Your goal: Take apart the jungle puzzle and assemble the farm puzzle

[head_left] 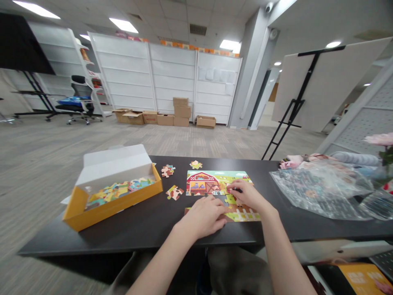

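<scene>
A farm jigsaw puzzle (202, 177) with a red barn lies partly assembled on the dark table, with dark gaps near its middle. My left hand (206, 217) rests palm down over its lower left part, fingers stretched out, hiding what is beneath. At the puzzle's right-centre, my right hand (247, 196) pinches a puzzle piece (227, 189) against the picture; the fingers cover most of it. Three loose pieces lie apart: a brown-and-white one (167, 171), a cow piece (175, 192) and a green one (195, 164).
An open yellow box (119, 205) holding several pieces stands at the left, its white lid (112, 164) raised. Clear plastic wrapping (322, 190) and pink flowers (291, 161) occupy the table's right side. Cardboard boxes (181, 112) stand by the far shelves.
</scene>
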Tool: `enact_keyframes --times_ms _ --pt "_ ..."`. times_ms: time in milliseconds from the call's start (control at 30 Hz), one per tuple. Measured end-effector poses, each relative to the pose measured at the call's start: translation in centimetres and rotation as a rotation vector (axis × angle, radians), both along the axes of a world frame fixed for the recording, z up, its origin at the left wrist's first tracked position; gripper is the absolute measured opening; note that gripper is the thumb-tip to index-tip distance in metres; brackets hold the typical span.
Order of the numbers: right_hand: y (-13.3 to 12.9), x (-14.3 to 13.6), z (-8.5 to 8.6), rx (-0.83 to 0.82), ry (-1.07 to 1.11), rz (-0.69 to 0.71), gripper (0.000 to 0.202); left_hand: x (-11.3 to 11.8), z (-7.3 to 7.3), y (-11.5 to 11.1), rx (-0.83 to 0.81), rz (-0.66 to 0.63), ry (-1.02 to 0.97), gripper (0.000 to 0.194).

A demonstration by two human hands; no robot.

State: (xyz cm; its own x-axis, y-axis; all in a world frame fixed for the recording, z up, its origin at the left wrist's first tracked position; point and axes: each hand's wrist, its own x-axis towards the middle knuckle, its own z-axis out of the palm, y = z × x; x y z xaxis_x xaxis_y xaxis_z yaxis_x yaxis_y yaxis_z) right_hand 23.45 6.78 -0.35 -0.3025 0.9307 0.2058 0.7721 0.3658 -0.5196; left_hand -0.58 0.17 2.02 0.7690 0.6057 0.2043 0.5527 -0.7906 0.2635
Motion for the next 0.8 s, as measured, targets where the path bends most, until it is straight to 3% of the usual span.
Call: enact_keyframes --times_ms 567,800 --pt "0.1 0.65 -0.71 0.001 0.009 0.064 0.019 -0.38 -0.22 0.27 0.004 0.01 0.002 0.032" --pt "0.57 0.31 -0.86 -0.016 -0.038 -0.001 0.023 -0.05 -0.33 0.31 0.004 0.029 -0.009 0.029"
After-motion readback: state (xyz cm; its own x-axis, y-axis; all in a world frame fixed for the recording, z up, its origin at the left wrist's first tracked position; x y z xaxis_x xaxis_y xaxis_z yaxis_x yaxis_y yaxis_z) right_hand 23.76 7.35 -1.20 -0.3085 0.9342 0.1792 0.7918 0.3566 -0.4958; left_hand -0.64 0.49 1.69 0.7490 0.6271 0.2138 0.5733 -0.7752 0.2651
